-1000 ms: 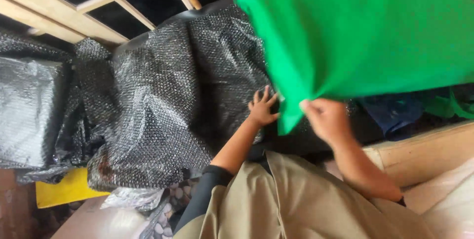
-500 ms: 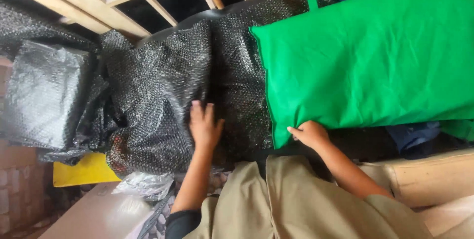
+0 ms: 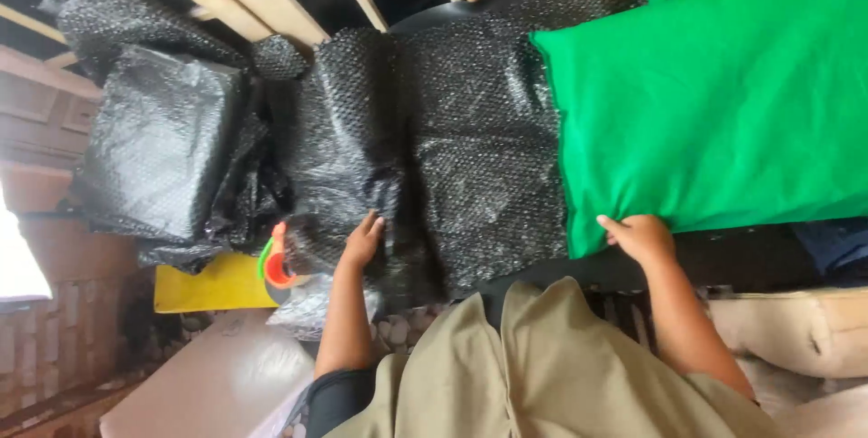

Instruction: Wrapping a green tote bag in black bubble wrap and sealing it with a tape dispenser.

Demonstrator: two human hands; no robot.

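Green bag (image 3: 714,103) under right hand (image 3: 640,237)

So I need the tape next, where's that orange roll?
The orange tape roll sits lower left in the head view, beside the left hand, at the black bubble wrap's edge, above the yellow board.

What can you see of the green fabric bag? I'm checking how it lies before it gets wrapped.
The green fabric bag is bright green, cloth-like, flat and wide, with green strap handles at its far end. It lies on the black bubble wrap, covering that sheet's right part. Its near left corner is rounded, a stitched seam along the left edge. The right hand grips the near edge by that corner. The left hand presses on the bubble wrap, apart from the bag.
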